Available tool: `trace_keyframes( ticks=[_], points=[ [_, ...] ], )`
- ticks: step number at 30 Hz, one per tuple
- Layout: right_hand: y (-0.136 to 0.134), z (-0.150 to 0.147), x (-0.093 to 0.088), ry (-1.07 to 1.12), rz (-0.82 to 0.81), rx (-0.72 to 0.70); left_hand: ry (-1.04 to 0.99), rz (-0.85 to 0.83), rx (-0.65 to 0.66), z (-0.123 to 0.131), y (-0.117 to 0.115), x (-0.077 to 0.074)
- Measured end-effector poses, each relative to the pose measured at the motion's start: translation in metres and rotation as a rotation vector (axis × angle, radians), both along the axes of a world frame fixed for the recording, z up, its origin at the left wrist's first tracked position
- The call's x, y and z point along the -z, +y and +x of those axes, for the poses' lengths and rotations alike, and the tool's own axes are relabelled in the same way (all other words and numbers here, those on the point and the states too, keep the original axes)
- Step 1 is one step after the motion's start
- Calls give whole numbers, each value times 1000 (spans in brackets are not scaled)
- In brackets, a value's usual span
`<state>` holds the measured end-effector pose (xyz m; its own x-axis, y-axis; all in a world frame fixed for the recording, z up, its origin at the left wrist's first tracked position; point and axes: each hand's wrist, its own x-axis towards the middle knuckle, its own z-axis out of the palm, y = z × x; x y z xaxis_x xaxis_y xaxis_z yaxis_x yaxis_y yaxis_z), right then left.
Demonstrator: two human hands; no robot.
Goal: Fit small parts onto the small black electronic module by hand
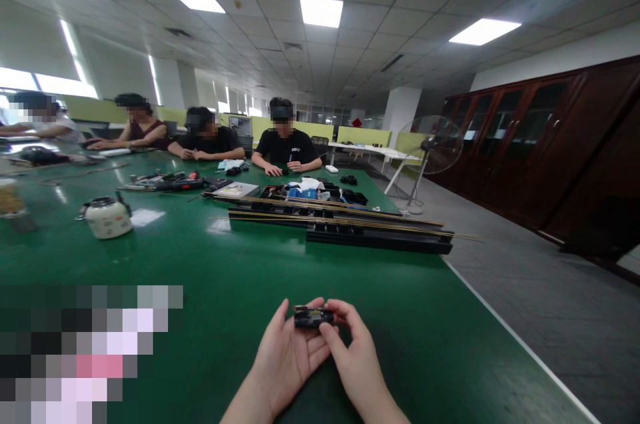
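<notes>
A small black device (313, 319) with a brassy yellow patch on its upper side is held between my two hands, low over the table. My left hand (290, 351) is turned palm up, its fingers curved beneath the device and its thumb pointing away from me. From the right, my right hand (353, 344) pinches the device's right end between thumb and fingers. What kind of device it is cannot be made out. Part of its underside is hidden by my fingers.
Long black rails (380, 237) with thin brassy rods lie across the green table (225, 317). Beyond are tools (170, 181) and a blue item (303, 192). A cream jar (109, 217) stands left. Several people sit opposite; a fan (430, 144) stands right.
</notes>
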<state>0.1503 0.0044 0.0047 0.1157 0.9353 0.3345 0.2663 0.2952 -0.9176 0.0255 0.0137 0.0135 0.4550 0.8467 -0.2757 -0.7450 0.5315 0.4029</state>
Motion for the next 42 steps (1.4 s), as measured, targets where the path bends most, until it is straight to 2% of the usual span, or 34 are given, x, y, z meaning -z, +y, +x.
trace_keyframes(
  ticks=[11, 15, 20, 35, 42],
  points=[
    [0, 1, -1, -45, 6, -48, -149, 54, 33, -1, -1, 1],
    [-1, 1, -1, -92, 63, -57, -122, 20, -4, -1, -1, -1],
    [-3, 1, 1, -151, 57, -75, -70, -17, -27, 0, -1, -6],
    [-1, 1, 1, -181, 68, -125, -15, -44, -60, 2, -1, -7],
    [-2, 0, 1, -144, 55, -107, 16, -63, -73, 2, -1, -8]
  ],
)
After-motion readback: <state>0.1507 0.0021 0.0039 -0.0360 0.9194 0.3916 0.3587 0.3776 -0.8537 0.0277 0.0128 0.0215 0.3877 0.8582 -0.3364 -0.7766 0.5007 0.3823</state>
